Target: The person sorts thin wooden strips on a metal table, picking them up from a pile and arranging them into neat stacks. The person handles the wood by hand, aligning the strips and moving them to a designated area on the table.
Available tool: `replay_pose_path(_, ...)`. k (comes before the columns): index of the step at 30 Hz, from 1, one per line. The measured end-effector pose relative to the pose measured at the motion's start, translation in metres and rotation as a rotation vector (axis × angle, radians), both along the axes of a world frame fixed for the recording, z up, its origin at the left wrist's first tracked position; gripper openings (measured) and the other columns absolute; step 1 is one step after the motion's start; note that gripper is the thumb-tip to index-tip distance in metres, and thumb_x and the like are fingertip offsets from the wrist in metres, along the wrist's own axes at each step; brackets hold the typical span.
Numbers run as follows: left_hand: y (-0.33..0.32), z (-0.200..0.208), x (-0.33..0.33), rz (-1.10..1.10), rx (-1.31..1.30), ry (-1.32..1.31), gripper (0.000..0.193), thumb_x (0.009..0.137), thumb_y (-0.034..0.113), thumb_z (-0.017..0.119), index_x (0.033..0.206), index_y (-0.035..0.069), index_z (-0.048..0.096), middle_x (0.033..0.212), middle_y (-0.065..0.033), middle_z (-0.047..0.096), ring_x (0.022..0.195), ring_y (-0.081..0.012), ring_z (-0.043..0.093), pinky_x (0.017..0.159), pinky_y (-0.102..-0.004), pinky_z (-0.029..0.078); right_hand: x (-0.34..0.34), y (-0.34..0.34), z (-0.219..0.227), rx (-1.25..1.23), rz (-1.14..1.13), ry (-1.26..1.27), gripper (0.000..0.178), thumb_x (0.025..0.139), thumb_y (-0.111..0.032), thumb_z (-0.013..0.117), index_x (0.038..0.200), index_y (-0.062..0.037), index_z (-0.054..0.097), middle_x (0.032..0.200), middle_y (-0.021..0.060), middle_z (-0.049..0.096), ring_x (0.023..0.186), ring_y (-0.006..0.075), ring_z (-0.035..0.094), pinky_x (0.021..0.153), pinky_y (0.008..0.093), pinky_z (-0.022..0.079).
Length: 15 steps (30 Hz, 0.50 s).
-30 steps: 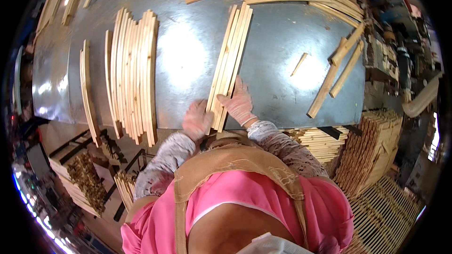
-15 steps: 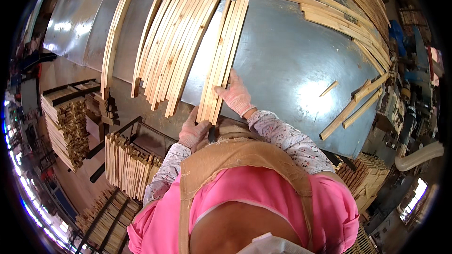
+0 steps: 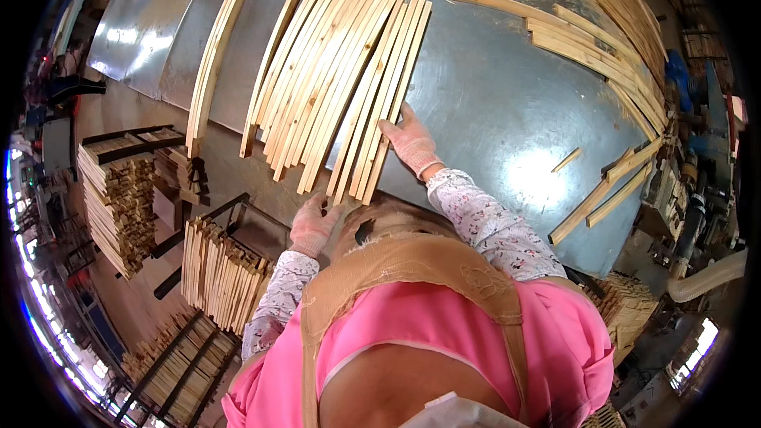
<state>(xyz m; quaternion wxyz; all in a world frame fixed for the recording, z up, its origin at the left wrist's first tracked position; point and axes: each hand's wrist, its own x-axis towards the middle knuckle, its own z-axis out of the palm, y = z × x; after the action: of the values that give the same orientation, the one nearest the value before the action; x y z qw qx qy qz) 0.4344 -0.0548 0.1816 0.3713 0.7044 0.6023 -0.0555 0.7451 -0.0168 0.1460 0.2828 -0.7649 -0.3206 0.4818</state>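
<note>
Several long pale wooden strips (image 3: 379, 123) lie side by side on the metal table, their near ends jutting over its front edge. My right hand (image 3: 414, 147), in a pale pinkish work glove, rests against their right side with thumb and forefinger spread; the other fingers are partly hidden. Just left of these strips lies a wider row of wooden strips (image 3: 317, 83), close at the far end, with a thin wedge-shaped gap nearer me. My left hand (image 3: 313, 226), gloved alike, is just below the strips' near ends, fingers apart and holding nothing visible.
A separate pair of strips (image 3: 218, 59) lies farther left on the metal table (image 3: 483, 103). Loose strips (image 3: 587, 47) and short offcuts (image 3: 590, 198) lie to the right. Stacked strips (image 3: 119, 202) and a rack of strips (image 3: 222, 273) stand below the table's left front edge.
The group of strips by my right hand has moved left, up against the wider row. My left hand has come away from their near ends. The view has shifted slightly.
</note>
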Motion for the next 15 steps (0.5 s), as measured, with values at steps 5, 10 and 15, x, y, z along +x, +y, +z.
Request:
replay_pose_path(5, -0.004, -0.023, 0.003, 0.502, -0.621, -0.423, 0.038, 0.099, 0.036, 0.074, 0.116, 0.002, 0.072, 0.100, -0.0125, 0.075, 0.089, -0.0225, 0.071, 0.080, -0.0367, 0.057, 0.014, -0.012, -0.015, 0.025, -0.203, 0.523, 0.066, 0.099, -0.020, 0.068, 0.159, -0.0045, 0.045, 0.093, 0.0115, 0.072, 0.078, 0.0226, 0.070, 0.072, 0.0389, 0.058)
replay_pose_path(10, -0.011, -0.030, -0.003, 0.873, -0.769, -0.758, 0.039, 0.098, 0.037, 0.080, 0.113, 0.002, 0.071, 0.099, -0.0080, 0.075, 0.083, -0.0216, 0.072, 0.076, -0.0370, 0.060, 0.027, -0.017, -0.006, -0.041, -0.264, 0.626, 0.071, 0.099, -0.015, 0.067, 0.164, -0.0056, 0.041, 0.084, 0.0068, 0.063, 0.063, 0.0162, 0.059, 0.057, 0.0342, 0.052)
replay_pose_path(15, -0.007, -0.016, 0.003, 0.758, -0.766, -0.693, 0.043, 0.097, 0.037, 0.080, 0.123, 0.004, 0.069, 0.092, -0.0051, 0.072, 0.069, -0.0152, 0.066, 0.062, -0.0292, 0.055, 0.034, -0.038, -0.007, -0.001, -0.318, 0.687, 0.069, 0.099, -0.017, 0.065, 0.163, -0.0060, 0.042, 0.085, 0.0065, 0.064, 0.062, 0.0164, 0.059, 0.057, 0.0346, 0.054)
